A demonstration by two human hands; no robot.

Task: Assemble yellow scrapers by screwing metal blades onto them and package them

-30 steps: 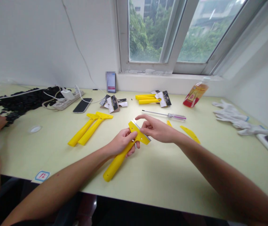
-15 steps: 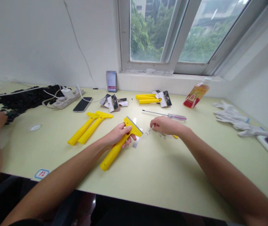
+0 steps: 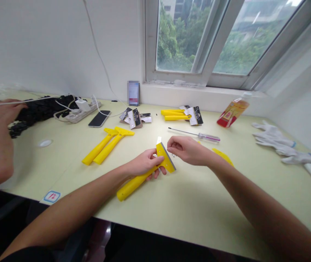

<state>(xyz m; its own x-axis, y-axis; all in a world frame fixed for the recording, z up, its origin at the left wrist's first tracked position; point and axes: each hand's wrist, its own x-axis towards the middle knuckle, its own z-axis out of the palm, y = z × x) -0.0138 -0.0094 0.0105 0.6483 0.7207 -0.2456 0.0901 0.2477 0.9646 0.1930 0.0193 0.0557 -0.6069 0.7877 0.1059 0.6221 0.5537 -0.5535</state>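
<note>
Gripping the scraper (image 3: 136,185) in my left hand (image 3: 144,163), I'm resuming work near its blade (image 3: 168,156), right hand (image 3: 185,149) returning, pinched, contents unclear.

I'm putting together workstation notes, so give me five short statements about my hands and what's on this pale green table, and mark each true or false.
1. The left hand holds a yellow plastic scraper. True.
2. The right hand grips the clear-handled metal screwdriver. False: the screwdriver lies on the pale green table, beyond that hand.
3. Two more yellow plastic scrapers lie together, left of the held one. True.
4. The white cloth gloves lie at the table's left end. False: they lie toward its right end.
5. A black-screened flat phone lies just right of the white power strip. True.
</note>
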